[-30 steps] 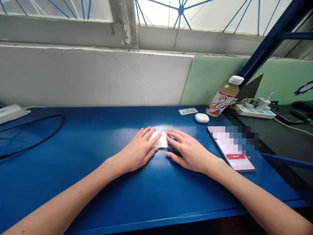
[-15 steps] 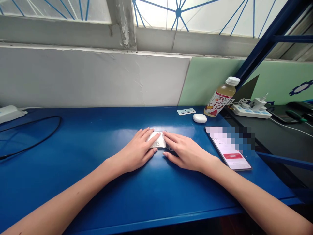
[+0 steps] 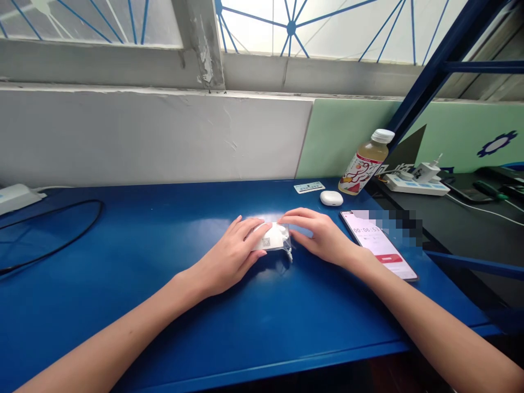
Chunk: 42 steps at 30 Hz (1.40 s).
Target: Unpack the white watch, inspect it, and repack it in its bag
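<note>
A small clear plastic bag (image 3: 286,246) with a white card or label (image 3: 271,236) bearing a printed square code lies on the blue desk in front of me. My left hand (image 3: 234,249) grips its left part, with fingers over the top and thumb along the near edge. At the bag's right end, my right hand (image 3: 318,232) has its fingers stretched out and parted from the thumb. Its fingertips reach the far right corner; whether they press on the plastic I cannot tell. What else the bag contains is unclear.
Right of my hands lies a phone (image 3: 380,245) with a timer on its screen. Behind are a white earbud case (image 3: 331,198), a small printed card (image 3: 309,188) and a leaning drink bottle (image 3: 363,166). A black cable (image 3: 77,234) loops at left; a power strip (image 3: 417,184) sits at right.
My right hand has moved right and lifted off the bag, its fingers more apart. The bag's crumpled right end now shows. My left hand stays on the bag.
</note>
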Available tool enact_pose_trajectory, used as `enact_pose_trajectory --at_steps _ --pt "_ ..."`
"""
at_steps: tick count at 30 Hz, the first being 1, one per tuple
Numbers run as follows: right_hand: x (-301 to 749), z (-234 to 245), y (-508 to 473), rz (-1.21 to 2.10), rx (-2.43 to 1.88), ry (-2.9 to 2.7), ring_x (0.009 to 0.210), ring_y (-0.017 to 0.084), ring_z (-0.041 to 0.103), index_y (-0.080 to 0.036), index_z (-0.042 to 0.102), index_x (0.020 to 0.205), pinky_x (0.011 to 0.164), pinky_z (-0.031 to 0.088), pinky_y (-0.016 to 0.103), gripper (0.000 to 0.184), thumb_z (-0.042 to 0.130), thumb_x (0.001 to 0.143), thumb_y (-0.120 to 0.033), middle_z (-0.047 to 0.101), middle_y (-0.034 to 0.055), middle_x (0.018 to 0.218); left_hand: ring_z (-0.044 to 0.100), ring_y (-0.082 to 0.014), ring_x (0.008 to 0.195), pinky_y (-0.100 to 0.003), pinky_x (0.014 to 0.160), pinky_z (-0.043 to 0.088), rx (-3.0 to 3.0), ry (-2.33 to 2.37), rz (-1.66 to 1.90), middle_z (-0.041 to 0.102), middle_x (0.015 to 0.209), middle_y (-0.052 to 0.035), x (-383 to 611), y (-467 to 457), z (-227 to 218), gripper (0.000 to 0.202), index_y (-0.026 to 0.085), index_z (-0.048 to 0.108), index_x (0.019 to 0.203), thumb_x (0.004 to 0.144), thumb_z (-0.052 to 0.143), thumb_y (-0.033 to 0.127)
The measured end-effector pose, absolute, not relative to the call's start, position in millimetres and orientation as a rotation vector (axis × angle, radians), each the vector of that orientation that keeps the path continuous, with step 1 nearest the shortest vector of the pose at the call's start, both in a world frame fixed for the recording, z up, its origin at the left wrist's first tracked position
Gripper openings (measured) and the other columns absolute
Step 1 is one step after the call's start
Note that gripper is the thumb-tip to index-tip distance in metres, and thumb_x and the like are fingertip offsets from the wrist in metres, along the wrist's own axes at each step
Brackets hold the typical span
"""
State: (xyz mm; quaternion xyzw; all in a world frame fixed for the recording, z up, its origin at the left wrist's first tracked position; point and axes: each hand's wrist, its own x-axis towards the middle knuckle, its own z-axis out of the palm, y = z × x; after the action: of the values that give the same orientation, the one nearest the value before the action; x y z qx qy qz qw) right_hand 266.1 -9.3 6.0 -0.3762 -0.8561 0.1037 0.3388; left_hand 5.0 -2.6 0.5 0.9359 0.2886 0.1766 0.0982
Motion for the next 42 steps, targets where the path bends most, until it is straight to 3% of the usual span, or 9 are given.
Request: enact_pose_trajectory --at_steps 5,10,14,17,25,30,35,42 --pt "267.5 23.2 -12.7 0.504 -0.865 -1.974 0.085 0.018 0.067 -0.025 0.075 0.1 0.078 0.056 0.034 0.015 0.068 0.088 -0.021 0.071 0.0039 0.096 0.038 -0.0236 0.141 -0.05 0.121 0.018 2.637 0.712 0.621 0.044 0.151 -0.0082 5.9 -8.3 8.6 0.046 0.024 0.026 0.152 0.106 0.032 0.028" --pt "264.5 28.5 -13.6 0.789 -0.832 -1.681 0.08 0.016 0.066 -0.024 0.077 0.09 0.07 0.056 0.03 0.008 0.075 0.082 -0.023 0.072 0.0023 0.088 0.045 -0.0247 0.136 -0.04 0.112 0.039 2.459 0.668 0.816 0.048 0.148 -0.0088 6.8 -11.8 11.2 0.041 0.021 0.042 0.144 0.106 0.031 0.03" --pt "261.9 27.6 -10.2 0.932 -0.991 -1.512 0.07 0.015 0.066 -0.02 0.077 0.084 0.062 0.056 0.029 0.011 0.077 0.08 -0.03 0.074 0.0038 0.083 0.064 -0.0226 0.111 -0.033 0.093 0.052 2.309 0.818 0.948 0.067 0.124 -0.0075 9.8 -13.7 13.3 0.032 0.02 0.06 0.125 0.103 0.043 0.035" --pt "257.9 24.5 -9.0 1.032 -1.109 -1.443 0.067 0.015 0.065 -0.018 0.077 0.087 0.06 0.057 0.03 0.022 0.078 0.076 -0.037 0.076 0.0056 0.086 0.07 -0.0205 0.091 -0.031 0.081 0.056 2.17 0.996 0.957 0.074 0.101 -0.0038 14.3 -14.6 15.5 0.024 0.02 0.068 0.106 0.096 0.057 0.038" --pt "248.7 12.6 -13.0 1.189 -1.088 -1.484 0.067 0.016 0.067 -0.017 0.077 0.092 0.062 0.057 0.031 0.027 0.076 0.078 -0.039 0.077 0.0067 0.088 0.072 -0.021 0.081 -0.033 0.076 0.059 1.852 1.126 0.874 0.076 0.09 -0.0029 21.0 -12.7 13.4 0.026 0.02 0.069 0.095 0.087 0.068 0.045" --pt "256.0 3.8 -5.2 1.056 -1.182 -1.573 0.07 0.018 0.067 -0.017 0.077 0.096 0.061 0.055 0.031 0.03 0.072 0.081 -0.042 0.077 0.0078 0.09 0.072 -0.0211 0.082 -0.033 0.076 0.058 1.801 1.188 0.87 0.076 0.091 -0.0044 17.2 -7.5 13.3 0.026 0.019 0.069 0.094 0.087 0.067 0.044" --pt "259.7 -0.1 -2.3 0.751 -1.299 -1.756 0.08 0.02 0.068 -0.018 0.077 0.094 0.069 0.054 0.033 0.021 0.067 0.086 -0.035 0.076 0.008 0.095 0.071 -0.0205 0.079 -0.033 0.076 0.056 1.898 1.326 0.889 0.075 0.083 -0.0023 13.0 -4.0 11.2 0.029 0.02 0.066 0.106 0.086 0.067 0.04" --pt "260.9 -7.6 -0.6 0.498 -1.368 -1.948 0.071 0.018 0.064 -0.019 0.075 0.096 0.066 0.052 0.033 0.018 0.062 0.09 -0.03 0.074 0.0049 0.083 0.068 -0.0205 0.073 -0.03 0.066 0.052 2.155 1.399 0.75 0.074 0.081 -0.002 9.1 -0.6 12.1 0.023 0.023 0.071 0.095 0.089 0.06 0.042"
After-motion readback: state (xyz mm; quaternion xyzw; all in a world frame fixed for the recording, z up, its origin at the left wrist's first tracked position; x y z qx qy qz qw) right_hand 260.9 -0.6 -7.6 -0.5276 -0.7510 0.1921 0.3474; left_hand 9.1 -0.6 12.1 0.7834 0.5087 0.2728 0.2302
